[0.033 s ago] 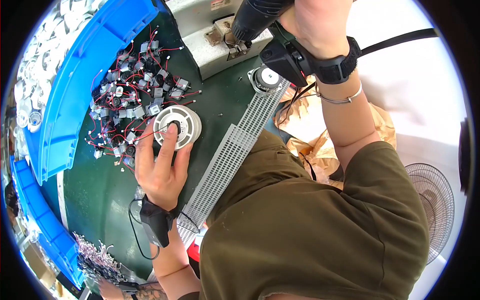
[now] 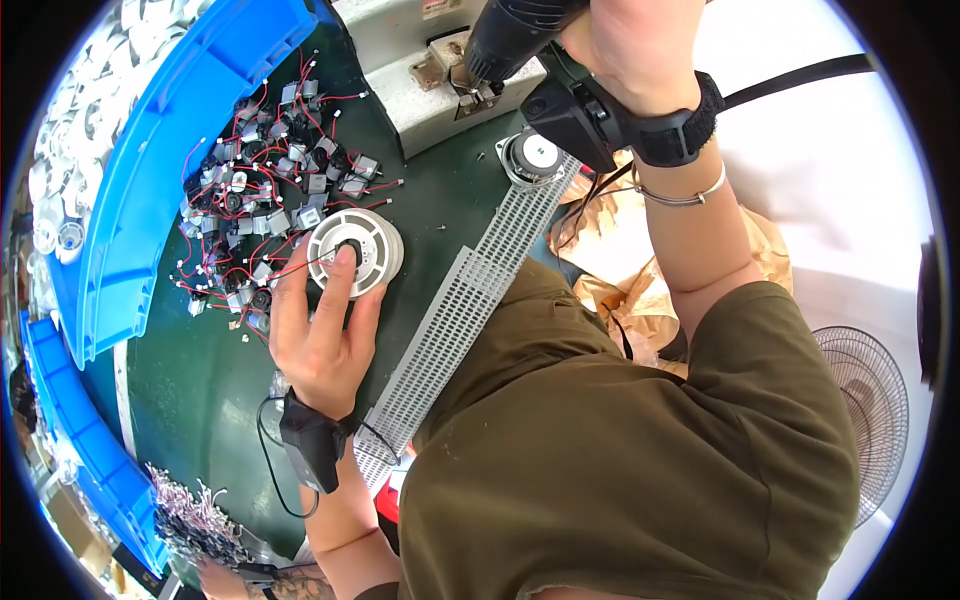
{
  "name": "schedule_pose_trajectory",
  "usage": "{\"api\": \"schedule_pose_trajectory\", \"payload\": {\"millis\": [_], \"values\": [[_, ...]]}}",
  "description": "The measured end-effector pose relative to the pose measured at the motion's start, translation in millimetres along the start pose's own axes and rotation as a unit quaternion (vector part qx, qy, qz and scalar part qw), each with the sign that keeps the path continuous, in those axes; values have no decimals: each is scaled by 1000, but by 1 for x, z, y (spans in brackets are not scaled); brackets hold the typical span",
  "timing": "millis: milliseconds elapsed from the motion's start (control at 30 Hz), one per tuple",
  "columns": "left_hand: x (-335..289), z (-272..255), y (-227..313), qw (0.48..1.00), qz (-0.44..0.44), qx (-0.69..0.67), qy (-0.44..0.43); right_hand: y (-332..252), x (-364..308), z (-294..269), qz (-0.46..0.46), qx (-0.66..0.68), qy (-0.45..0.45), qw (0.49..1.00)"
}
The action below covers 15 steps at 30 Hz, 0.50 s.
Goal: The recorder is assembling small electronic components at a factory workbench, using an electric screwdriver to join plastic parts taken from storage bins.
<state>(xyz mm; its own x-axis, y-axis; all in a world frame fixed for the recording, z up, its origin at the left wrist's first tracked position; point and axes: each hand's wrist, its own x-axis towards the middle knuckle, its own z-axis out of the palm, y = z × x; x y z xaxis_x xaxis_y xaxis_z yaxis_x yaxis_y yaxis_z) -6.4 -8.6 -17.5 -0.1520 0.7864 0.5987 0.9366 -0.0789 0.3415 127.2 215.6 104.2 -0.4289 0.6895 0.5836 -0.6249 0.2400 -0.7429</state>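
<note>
My left hand [image 2: 325, 335] holds a round white plastic housing [image 2: 387, 245] down on the green table, fingers spread around its rim. One fingertip presses on the small black part [image 2: 350, 247] at its centre, from which a thin red wire runs. Up at the top right, my right hand [image 2: 640, 50] is wrapped round a black power screwdriver [image 2: 520, 35]. The tool's lower end meets the small metal fixture [image 2: 475, 95] on the front of a pale box-like machine [image 2: 410, 110]; its tip is hard to make out there.
Small motors with red wires [image 2: 275, 190] lie piled left of the housing. Blue bins [image 2: 130, 200] line the left side. A speaker-like part [image 2: 540, 155] sits by a perforated metal strip [image 2: 450, 310] along the table's near edge. Another person's hand [image 2: 220, 578] shows at lower left.
</note>
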Motion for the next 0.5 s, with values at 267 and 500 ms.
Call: {"api": "schedule_pose_trajectory", "payload": {"millis": [267, 500], "values": [[8, 1, 3, 999, -14, -34, 13, -12, -17, 17, 34, 114, -15, 993], [8, 4, 3, 998, -20, -47, 38, -9, -19, 42, 52, 101, -63, 992]]}}
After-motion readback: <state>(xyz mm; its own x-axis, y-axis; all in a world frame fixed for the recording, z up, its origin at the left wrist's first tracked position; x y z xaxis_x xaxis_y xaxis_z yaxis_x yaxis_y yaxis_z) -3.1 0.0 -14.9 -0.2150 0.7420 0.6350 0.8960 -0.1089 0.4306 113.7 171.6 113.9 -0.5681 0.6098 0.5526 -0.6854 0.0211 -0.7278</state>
